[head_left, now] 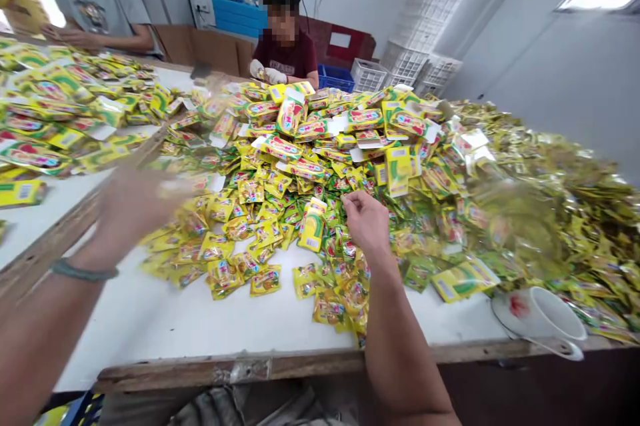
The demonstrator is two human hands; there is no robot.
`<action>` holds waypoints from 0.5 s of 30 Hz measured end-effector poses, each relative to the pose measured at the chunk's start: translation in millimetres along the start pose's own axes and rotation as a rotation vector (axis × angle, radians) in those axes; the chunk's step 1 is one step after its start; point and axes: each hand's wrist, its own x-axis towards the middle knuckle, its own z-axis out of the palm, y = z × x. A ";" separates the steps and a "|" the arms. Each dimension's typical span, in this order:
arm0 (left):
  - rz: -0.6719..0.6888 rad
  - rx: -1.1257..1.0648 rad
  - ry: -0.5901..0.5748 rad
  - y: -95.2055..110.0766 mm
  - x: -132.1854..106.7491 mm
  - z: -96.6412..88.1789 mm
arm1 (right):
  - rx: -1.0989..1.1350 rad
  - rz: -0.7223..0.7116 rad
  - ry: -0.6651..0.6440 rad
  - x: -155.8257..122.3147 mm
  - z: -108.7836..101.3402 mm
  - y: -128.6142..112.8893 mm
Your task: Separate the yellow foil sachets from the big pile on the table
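My left hand (pixel 135 203), smeared by motion, is over the left side of the pile, beside the wooden strip. A blurred yellow box (pixel 200 183) with a white flap shows at its fingertips; whether the hand grips it cannot be made out. My right hand (pixel 369 221) is closed in a pinch over green and yellow sachets (pixel 337 193) mid-table. What its fingers hold, if anything, is too small to name. Just left of it, a small yellow carton (pixel 313 225) lies on loose sachets (pixel 265 279). More cartons with raised white flaps (pixel 291 113) are heaped behind.
A white mug (pixel 530 313) lies tipped at the front right edge near a flat yellow carton (pixel 465 279). Sachets (pixel 575 193) are banked high on the right. A wooden strip (pixel 65 223) divides off more cartons (pixel 45 99). Two people (pixel 285 46) sit across the table.
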 end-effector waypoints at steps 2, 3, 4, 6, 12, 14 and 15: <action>0.215 0.029 -0.194 37.4 -27.8 27.4 | -0.120 0.018 -0.129 1.5 -5.5 5.4; 0.288 0.034 -0.256 53.0 -41.0 40.3 | -0.173 0.015 -0.207 1.8 -7.2 7.7; 0.387 0.038 -0.288 65.7 -52.5 52.0 | -0.219 0.002 -0.281 1.8 -7.8 9.6; 0.517 0.076 -0.312 82.1 -68.8 70.3 | -0.294 -0.046 -0.369 0.5 -5.1 11.9; 0.347 -0.183 -0.313 86.3 -64.6 85.7 | -0.427 -0.135 -0.432 -4.2 21.9 12.8; 0.250 -0.428 -0.303 85.0 -56.9 85.5 | -0.393 -0.143 -0.431 -3.1 27.3 13.6; 0.202 -0.562 -0.294 84.7 -53.9 85.9 | -0.372 -0.145 -0.423 -2.0 28.4 14.2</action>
